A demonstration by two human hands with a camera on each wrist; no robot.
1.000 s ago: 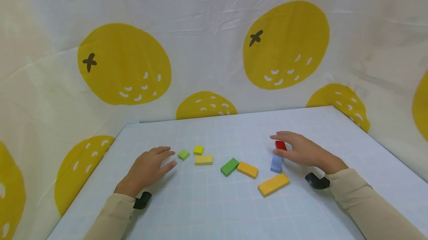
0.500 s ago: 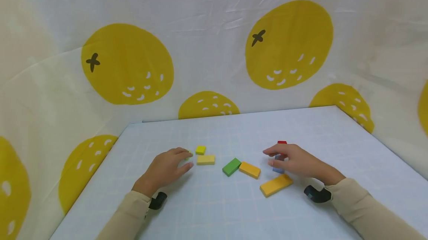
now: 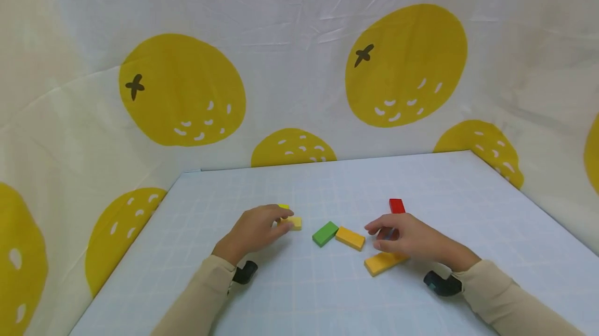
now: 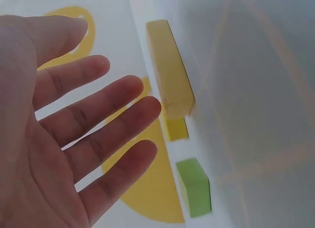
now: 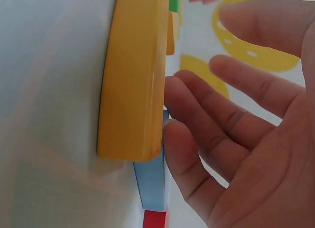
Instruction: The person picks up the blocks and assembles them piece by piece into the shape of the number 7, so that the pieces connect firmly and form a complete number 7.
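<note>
My left hand (image 3: 255,229) hovers over the pale yellow block (image 3: 295,223), fingers spread and holding nothing. Behind it a bright yellow block (image 3: 283,206) peeks out; the small light green block (image 4: 194,187), hidden in the head view, shows in the left wrist view. My right hand (image 3: 409,237) is above the long orange block (image 3: 386,262), its fingers loosely bent with nothing between them. A blue block (image 5: 151,186) lies mostly hidden beneath that hand in the head view. The red block (image 3: 396,206) sits just beyond its knuckles.
Between the hands, a green block (image 3: 325,233) and a shorter orange block (image 3: 350,238) lie nearly end to end on the pale checked table (image 3: 299,294). A white curtain (image 3: 290,65) printed with large yellow fruit hangs behind the table's far edge.
My left hand has moved right, from beside the light green block to over the pale yellow one. The right hand has drawn nearer to me, uncovering the red block. The blocks stay put.
</note>
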